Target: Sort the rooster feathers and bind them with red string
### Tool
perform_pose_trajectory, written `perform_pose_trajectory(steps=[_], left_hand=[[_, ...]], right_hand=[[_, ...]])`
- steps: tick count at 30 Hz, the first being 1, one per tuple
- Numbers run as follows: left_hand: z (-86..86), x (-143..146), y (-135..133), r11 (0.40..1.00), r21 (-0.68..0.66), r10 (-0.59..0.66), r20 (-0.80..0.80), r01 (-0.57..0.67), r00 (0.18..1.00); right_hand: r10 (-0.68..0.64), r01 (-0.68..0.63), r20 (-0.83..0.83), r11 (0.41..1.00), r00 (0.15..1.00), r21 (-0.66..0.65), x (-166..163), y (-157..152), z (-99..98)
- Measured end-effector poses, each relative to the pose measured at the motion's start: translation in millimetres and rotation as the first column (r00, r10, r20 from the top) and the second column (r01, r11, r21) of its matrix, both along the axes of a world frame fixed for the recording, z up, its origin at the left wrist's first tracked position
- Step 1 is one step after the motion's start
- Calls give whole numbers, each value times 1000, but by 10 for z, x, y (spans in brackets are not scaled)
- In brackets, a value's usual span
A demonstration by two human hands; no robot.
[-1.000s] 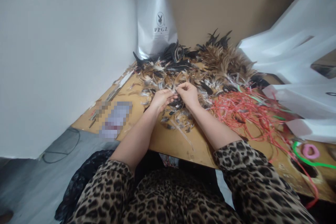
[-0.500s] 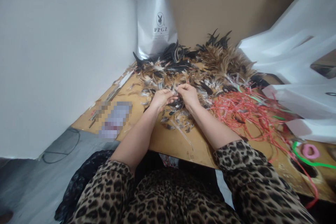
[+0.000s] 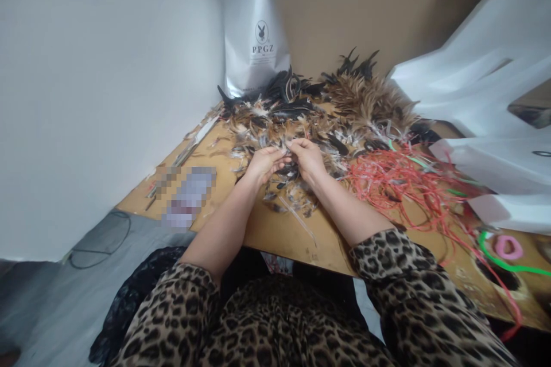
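Observation:
My left hand [image 3: 267,164] and my right hand [image 3: 307,158] meet over the near side of a pile of brown, white and black feathers [image 3: 275,120]. Both are closed in a pinch, fingertips almost touching. Between them is a small feather [image 3: 288,142], pale and partly hidden by the fingers. Dark feathers show just under the hands. Below my wrists, a few loose small feathers [image 3: 307,192] lie on the wooden table [image 3: 279,235], beside a thin clear strip [image 3: 297,217].
Red plastic strings [image 3: 391,178] lie tangled to the right, near a pink ring [image 3: 509,247] and a green strip [image 3: 486,249]. A silver bag [image 3: 256,28] stands behind the feathers. White bags [image 3: 482,80] fill the right. Thin rods [image 3: 189,146] and a blurred-out flat item [image 3: 189,198] lie left.
Almost nothing differs. My right hand has shifted very slightly left; both hands keep their pinch at the same spot over the feathers.

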State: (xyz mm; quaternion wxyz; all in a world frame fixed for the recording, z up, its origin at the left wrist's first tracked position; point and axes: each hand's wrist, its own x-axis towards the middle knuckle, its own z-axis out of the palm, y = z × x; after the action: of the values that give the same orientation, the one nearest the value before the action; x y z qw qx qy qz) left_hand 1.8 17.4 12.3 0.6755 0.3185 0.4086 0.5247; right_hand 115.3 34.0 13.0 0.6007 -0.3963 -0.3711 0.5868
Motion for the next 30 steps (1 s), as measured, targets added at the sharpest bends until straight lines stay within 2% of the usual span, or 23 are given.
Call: perform_pose_trajectory(steps=[11,16,21,30], left_hand=[[-28,3,15,999,37,-29,-4,29,1000],[41,19,-19,999,47,24,-43,-22,999],[91,24,-46,995,92,50,-149,-36,988],[76,16,-41,993,116,0,-19,2,1000]], right_hand=[[70,-73,-60,996,996,-48,-16,-34,28],[56,-56,41,998,998,9,17,-24,45],[122,-127,154,992,981,24,85,-13,108],[181,-182,-28,983,983,-35,78,-1,100]])
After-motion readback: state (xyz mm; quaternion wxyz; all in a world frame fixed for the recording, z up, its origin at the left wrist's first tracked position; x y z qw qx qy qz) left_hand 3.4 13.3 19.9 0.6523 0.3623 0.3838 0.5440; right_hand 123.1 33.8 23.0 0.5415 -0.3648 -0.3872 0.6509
